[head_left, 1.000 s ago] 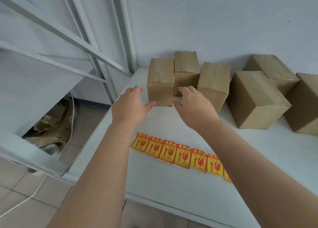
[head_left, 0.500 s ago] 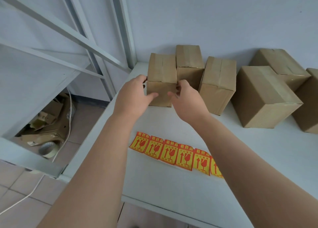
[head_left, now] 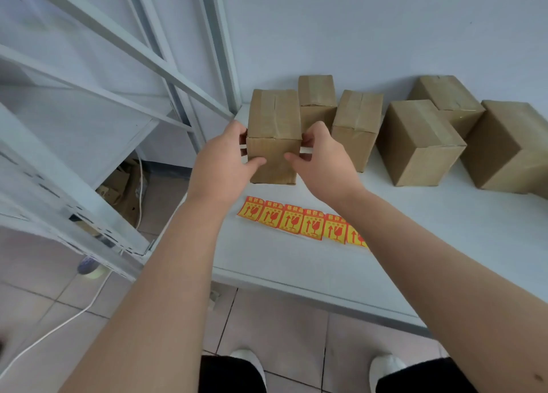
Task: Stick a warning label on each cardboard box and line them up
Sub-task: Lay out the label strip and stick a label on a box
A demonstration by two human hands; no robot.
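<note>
You're leaning over the white table (head_left: 444,244) with both arms stretching forward. Over on the right, the far-right box (head_left: 510,146), the middle box (head_left: 418,143) and the back box (head_left: 447,101) are sitting bunched together. The slim box (head_left: 355,128) and rear slim box (head_left: 317,101) are standing just left of them. Everything's taped closed, so no contents are showing.

Your left hand (head_left: 224,161) and right hand (head_left: 321,161) are squeezing the cardboard box (head_left: 274,116) at the table's left end. Fingers are wrapping its sides and thumbs are lying on the front face. Can't tell if it's clearing the table.

The warning label strip (head_left: 299,222) is lying flat just in front, its right end going under your right forearm.
</note>
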